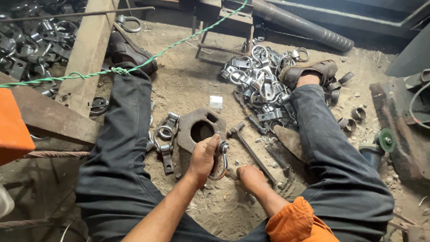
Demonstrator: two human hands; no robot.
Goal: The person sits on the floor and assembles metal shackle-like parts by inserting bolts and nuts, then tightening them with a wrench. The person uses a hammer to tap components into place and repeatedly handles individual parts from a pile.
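I sit on a dirt floor with my legs spread. My left hand (204,157) is closed around a shiny metal ring clamp (220,162), holding it upright beside a rusty iron block with a round hole (200,127). My right hand (250,175) rests low on the ground with its fingers curled down into the dirt, close to the handle of a small hammer (251,150). What its fingers touch is hidden. Two similar ring clamps (165,136) lie left of the block.
A heap of several shiny ring clamps (260,80) lies by my right foot, another heap (31,40) at the far left behind a wooden beam (87,54). A green rope (134,67) crosses my left leg. A grinder with a green disc (380,143) sits at right.
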